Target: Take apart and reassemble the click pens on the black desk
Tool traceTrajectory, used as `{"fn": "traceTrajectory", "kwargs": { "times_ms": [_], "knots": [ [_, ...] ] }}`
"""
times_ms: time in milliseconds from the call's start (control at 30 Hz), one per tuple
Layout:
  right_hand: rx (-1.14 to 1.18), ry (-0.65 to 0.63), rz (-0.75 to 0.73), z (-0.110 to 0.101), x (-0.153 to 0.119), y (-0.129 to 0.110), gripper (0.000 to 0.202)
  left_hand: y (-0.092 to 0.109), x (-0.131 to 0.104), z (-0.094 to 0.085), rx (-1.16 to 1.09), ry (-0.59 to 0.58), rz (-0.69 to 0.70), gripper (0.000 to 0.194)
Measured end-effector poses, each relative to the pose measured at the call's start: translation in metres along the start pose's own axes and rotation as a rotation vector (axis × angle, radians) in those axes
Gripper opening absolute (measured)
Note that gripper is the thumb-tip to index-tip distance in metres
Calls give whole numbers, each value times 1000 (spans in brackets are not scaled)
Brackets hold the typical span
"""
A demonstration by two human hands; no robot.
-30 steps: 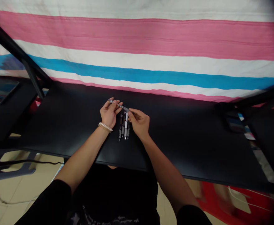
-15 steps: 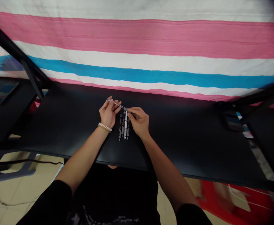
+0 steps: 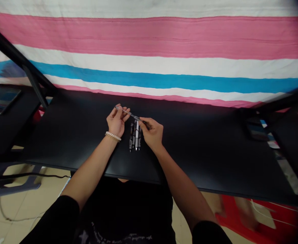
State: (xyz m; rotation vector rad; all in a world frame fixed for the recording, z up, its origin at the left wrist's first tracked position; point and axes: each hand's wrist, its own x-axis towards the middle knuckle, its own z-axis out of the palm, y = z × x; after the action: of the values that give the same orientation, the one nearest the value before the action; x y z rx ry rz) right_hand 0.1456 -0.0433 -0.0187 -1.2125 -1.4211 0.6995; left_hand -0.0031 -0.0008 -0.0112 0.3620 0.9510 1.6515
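My left hand (image 3: 117,121) pinches the far end of a thin, shiny pen refill (image 3: 126,112) between thumb and fingers, its other fingers loosely spread. The refill slants down to the right and meets the grey end of a dark pen barrel (image 3: 136,117). That barrel is gripped by my right hand (image 3: 152,133), whose fingers hide most of it. Whether the refill sits inside the barrel is too small to tell. Just below, several pens (image 3: 136,139) lie side by side on the black table (image 3: 194,145), tips toward me; one has a white barrel, the others are dark and grey.
A striped pink, white and blue cloth (image 3: 149,37) hangs behind the table. Black frame bars (image 3: 34,81) slope at both sides. A flat dark device (image 3: 5,101) lies on the left neighbouring table. Below right stands a red plastic stool (image 3: 233,217).
My hands have drawn slightly apart, the left one a little leftward and the right one a little rightward. A bit more of the slim piece shows between them. The pens on the table stay put.
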Motion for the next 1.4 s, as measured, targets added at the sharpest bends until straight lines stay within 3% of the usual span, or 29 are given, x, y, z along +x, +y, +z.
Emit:
{"fn": "traceTrajectory", "kwargs": {
  "times_ms": [133,300,600,767,900,967,1133,1267,1400],
  "knots": [
    [-60,49,-73,0,-1,0,14,-7,-11,4,25,-81,-48,27],
    [3,-47,97,2,-1,0,29,-8,-10,4,-1,-96,-32,31],
    [45,-90,121,0,0,0,25,-4,-6,2,-11,-83,-18,31],
    [22,-47,124,0,-1,-3,28,-4,-10,4,7,-105,-19,32],
    [122,-168,259,-2,2,-7,47,-2,-12,3,42,-181,-53,31],
    [156,-177,279,-3,3,-6,47,-1,-13,4,30,-218,-72,29],
    [-58,-190,52,-1,-1,-2,23,7,-13,8,-88,-197,-149,13],
    [-292,-243,-150,2,-6,1,19,19,-17,9,-285,-252,-281,44],
    [-369,-283,-316,4,-10,1,22,27,-18,6,-365,-214,-322,49]
  ]
}}
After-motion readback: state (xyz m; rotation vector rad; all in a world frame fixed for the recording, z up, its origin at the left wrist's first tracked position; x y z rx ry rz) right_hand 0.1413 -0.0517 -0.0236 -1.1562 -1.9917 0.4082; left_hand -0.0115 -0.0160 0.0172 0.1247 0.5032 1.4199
